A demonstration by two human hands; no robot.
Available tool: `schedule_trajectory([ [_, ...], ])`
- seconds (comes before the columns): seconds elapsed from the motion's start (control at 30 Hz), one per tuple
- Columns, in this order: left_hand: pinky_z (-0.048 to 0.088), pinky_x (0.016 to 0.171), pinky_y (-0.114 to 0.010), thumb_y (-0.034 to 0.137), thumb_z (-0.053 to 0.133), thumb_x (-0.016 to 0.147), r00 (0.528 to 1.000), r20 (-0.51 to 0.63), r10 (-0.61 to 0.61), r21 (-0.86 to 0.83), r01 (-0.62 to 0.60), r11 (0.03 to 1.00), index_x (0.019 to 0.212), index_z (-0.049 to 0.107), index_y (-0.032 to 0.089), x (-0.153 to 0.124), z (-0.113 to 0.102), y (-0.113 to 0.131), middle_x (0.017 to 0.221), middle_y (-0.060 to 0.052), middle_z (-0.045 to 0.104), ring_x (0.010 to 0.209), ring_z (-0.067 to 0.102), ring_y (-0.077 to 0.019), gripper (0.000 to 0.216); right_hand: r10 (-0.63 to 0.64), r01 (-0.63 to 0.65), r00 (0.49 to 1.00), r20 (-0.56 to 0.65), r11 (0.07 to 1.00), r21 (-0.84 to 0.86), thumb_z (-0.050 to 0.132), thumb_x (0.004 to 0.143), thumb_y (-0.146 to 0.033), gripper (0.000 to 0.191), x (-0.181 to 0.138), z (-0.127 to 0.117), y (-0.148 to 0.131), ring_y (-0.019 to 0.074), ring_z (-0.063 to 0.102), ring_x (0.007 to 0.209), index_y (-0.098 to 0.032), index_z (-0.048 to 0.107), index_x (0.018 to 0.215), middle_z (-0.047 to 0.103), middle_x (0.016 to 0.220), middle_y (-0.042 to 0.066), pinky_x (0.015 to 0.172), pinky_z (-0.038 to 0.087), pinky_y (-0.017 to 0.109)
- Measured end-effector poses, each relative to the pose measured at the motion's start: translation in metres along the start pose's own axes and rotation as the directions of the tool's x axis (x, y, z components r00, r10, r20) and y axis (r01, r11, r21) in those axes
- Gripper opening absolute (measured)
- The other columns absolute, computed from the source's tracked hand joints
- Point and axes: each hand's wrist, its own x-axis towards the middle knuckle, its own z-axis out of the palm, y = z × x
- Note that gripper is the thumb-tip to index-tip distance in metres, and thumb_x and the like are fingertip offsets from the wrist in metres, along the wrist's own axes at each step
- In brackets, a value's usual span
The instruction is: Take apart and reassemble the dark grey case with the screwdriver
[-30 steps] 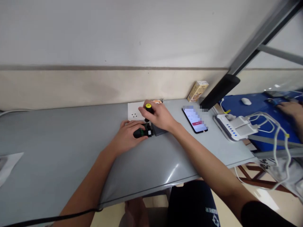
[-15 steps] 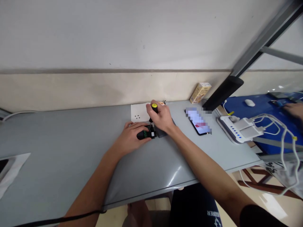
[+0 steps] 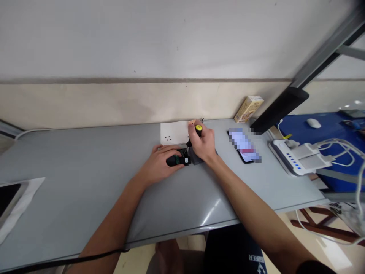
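Note:
Halfway along the grey table, my left hand (image 3: 162, 164) is closed around a black device (image 3: 172, 160), thumb on its near side and fingers on its far side. Part of a green circuit board and a small white label show on this device. My right hand (image 3: 203, 142) grips a screwdriver (image 3: 198, 130) with a black and yellow handle. Its shaft slants down to the left, and the tip is at the device; whether it touches a screw is too small to tell. Beneath my right hand lies a dark grey block (image 3: 196, 156), partly covered.
White paper (image 3: 178, 129) with several tiny dark pieces lies behind my hands. Rightward are a phone (image 3: 243, 146), a carton (image 3: 248, 109), a black post (image 3: 281, 110) and a white power strip (image 3: 296, 158) with cables. A black-screened object (image 3: 8, 198) rests at the left edge.
The screwdriver has gone from nearly upright to leaning right, its handle end moving right with my right hand. My left hand still holds the device. The whole view has shifted slightly.

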Motion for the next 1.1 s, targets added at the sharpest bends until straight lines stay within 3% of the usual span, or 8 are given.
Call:
schedule_trajectory([
  [0.57,0.034,0.115,-0.048,0.043,0.077,0.086,1.000,0.013,-0.024,-0.019,0.024,1.000,0.102,0.069,0.027,0.0015,-0.0021,0.0017,0.132,-0.001,0.071,0.124,0.064,-0.0262,0.025,-0.132,0.131,0.991,-0.016,0.991,-0.029,0.052,0.099,-0.044,0.040,-0.0052,-0.0008,0.0036,0.0087,0.027,0.053,-0.023,0.035,0.070,0.032,0.057,-0.007,0.053,0.025,0.026],
  [1.1,0.034,0.114,-0.048,0.045,0.077,0.086,1.000,0.007,-0.012,-0.006,0.012,1.000,0.104,0.070,0.028,0.0007,-0.0011,0.0012,0.132,-0.001,0.071,0.126,0.063,-0.0271,0.025,-0.095,0.095,0.995,-0.021,0.995,-0.022,0.053,0.099,-0.045,0.040,-0.0067,0.0009,0.0042,0.0089,0.027,0.053,-0.023,0.037,0.070,0.033,0.056,-0.007,0.053,0.027,0.026],
])
